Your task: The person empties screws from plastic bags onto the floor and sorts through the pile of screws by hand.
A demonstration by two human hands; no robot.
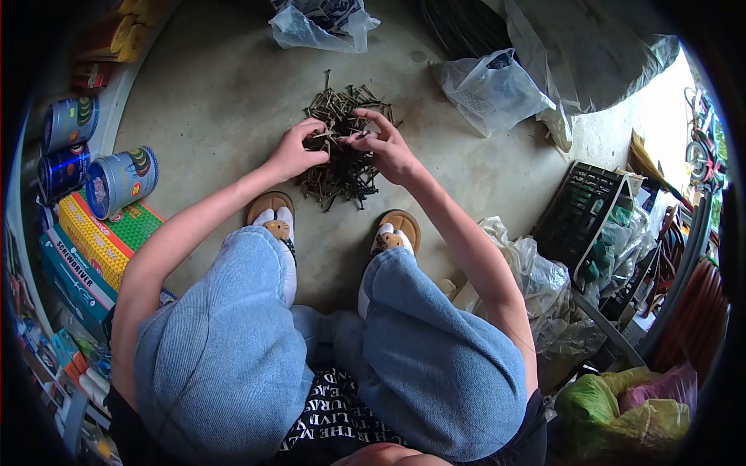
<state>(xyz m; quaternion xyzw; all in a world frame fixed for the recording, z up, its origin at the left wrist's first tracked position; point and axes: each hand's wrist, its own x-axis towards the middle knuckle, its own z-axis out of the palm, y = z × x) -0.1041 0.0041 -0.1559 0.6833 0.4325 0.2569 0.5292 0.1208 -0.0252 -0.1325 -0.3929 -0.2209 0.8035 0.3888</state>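
A heap of loose screws or nails (339, 180) lies on the concrete floor in front of my feet, brassy ones towards the far side and darker ones nearer. Over the heap's left part is my left hand (299, 150), its fingertips at some of the pieces, the thumb and fingers curled inward. My right hand (386, 147) is over the right side, with the index finger raised and the thumb and other fingers pinched together around something small that I cannot make out. The two hands' fingertips are close to each other.
Clear plastic bags lie beyond the heap (326, 35) and to its right (493, 92). Paint-like tins (123, 182) and a teal screwdriver box (71, 272) stand at the left. A black crate (583, 213) leans at the right, among crumpled plastic bags (536, 272).
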